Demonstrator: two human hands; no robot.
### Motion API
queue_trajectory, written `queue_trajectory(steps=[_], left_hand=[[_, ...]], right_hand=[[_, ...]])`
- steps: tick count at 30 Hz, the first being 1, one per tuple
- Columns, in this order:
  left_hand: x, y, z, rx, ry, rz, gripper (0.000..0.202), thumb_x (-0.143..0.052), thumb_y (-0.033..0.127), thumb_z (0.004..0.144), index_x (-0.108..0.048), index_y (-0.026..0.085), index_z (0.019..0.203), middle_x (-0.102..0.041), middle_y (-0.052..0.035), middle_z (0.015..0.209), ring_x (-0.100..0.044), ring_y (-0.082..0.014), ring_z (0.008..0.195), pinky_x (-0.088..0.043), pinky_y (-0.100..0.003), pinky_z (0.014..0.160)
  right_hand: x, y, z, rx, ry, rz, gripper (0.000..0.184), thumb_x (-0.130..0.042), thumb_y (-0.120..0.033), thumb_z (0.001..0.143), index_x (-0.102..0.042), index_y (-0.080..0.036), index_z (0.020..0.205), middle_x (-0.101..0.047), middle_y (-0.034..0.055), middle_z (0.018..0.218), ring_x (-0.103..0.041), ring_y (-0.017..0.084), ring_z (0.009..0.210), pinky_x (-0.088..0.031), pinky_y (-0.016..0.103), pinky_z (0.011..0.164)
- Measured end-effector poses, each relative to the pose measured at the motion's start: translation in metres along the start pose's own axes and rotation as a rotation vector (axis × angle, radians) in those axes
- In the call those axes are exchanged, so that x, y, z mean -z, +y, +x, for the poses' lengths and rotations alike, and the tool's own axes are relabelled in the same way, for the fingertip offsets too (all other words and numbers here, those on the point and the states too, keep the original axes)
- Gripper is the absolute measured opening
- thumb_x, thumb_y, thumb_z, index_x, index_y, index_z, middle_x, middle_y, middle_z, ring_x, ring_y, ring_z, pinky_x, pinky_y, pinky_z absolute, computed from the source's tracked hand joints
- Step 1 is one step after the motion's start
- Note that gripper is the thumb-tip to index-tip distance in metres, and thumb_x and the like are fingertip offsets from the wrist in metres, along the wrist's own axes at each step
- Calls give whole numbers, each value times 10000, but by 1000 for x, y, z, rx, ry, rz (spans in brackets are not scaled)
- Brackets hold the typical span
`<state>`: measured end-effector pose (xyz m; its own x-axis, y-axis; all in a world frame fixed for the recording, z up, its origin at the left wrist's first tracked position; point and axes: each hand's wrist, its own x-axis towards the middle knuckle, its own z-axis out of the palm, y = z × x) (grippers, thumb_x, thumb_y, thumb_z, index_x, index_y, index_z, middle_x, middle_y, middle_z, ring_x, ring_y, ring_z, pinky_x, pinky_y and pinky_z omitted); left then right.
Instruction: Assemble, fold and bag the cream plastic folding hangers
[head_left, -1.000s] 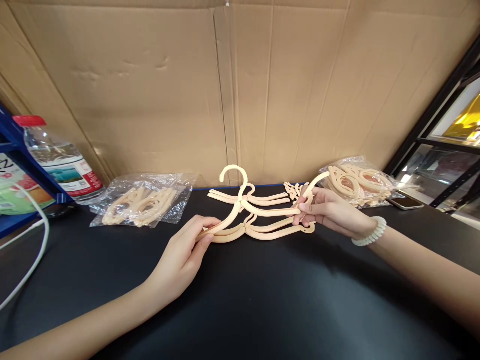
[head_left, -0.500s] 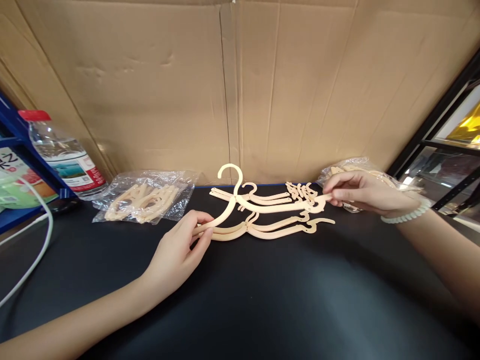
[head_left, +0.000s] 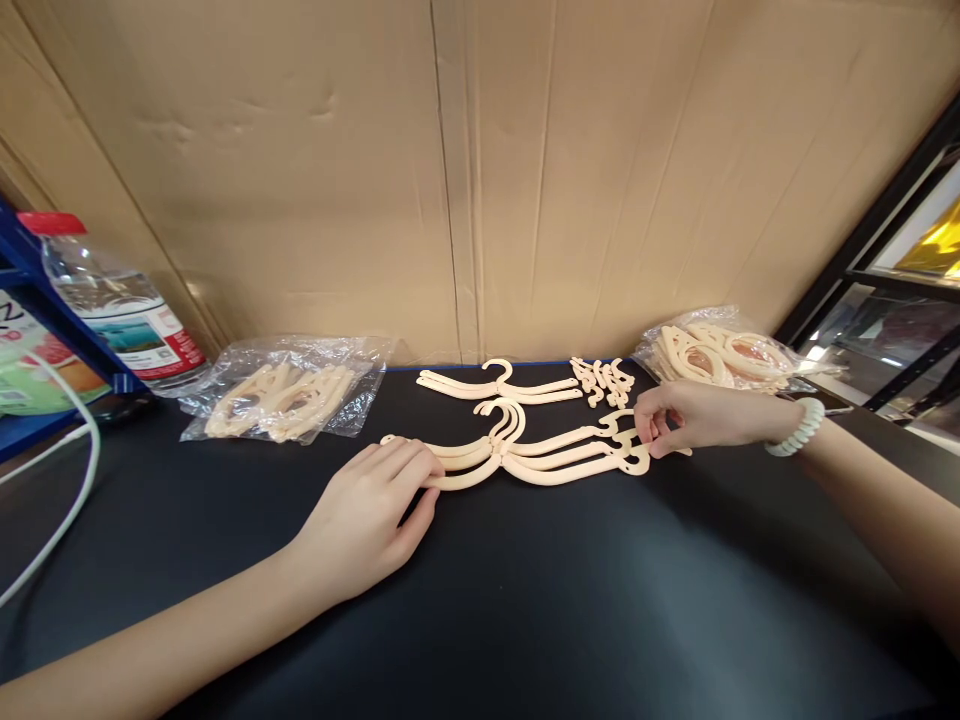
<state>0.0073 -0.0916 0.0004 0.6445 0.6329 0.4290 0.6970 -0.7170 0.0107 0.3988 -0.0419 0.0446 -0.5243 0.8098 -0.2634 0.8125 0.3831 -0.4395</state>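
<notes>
A cream plastic clothes hanger (head_left: 559,474) lies flat at the front of a small overlapping group of like hangers on the black table. My left hand (head_left: 382,500) is closed on its left arm, the fingertips partly out of sight. At the other end my right hand (head_left: 686,420), with a pale beaded bracelet at the wrist, pinches the hooked tip of its right arm. Behind this group lie more hanger arms (head_left: 457,387) with one hook. Small cream hook pieces (head_left: 600,378) sit in a loose pile to their right.
Clear plastic bags of folded hangers lie at the left (head_left: 281,400) and right (head_left: 720,350). A red-capped water bottle (head_left: 124,310) stands at far left near a white cable (head_left: 86,470). A cardboard wall (head_left: 322,180) rises behind; a black shelf frame (head_left: 862,235) is at right.
Both hands have lowered the raised hanger onto the table, in front of the others. Its hook has tipped from upright to lying flat. The view has shifted slightly.
</notes>
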Motion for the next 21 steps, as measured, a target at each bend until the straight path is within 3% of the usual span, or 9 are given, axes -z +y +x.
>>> queue_trajectory(steps=[10,21], left_hand=[[-4,-5,2,76,16,78,163,-413,196,943,-566,174,994,-619,-62,961,-575,-229,883,-466,-373,757],[-7,-16,2,82,73,78,183,-414,187,957,-596,185,949,-638,-45,983,-586,-205,926,-489,-336,822]], right_hand=[[-2,-4,3,-59,55,-88,238,-593,-411,773,-615,-185,703,-654,31,684,-605,200,643,-446,284,583],[-4,-3,4,-84,148,-167,211,-598,-388,766,-620,-196,682,-651,18,673,-599,186,623,-422,269,549]])
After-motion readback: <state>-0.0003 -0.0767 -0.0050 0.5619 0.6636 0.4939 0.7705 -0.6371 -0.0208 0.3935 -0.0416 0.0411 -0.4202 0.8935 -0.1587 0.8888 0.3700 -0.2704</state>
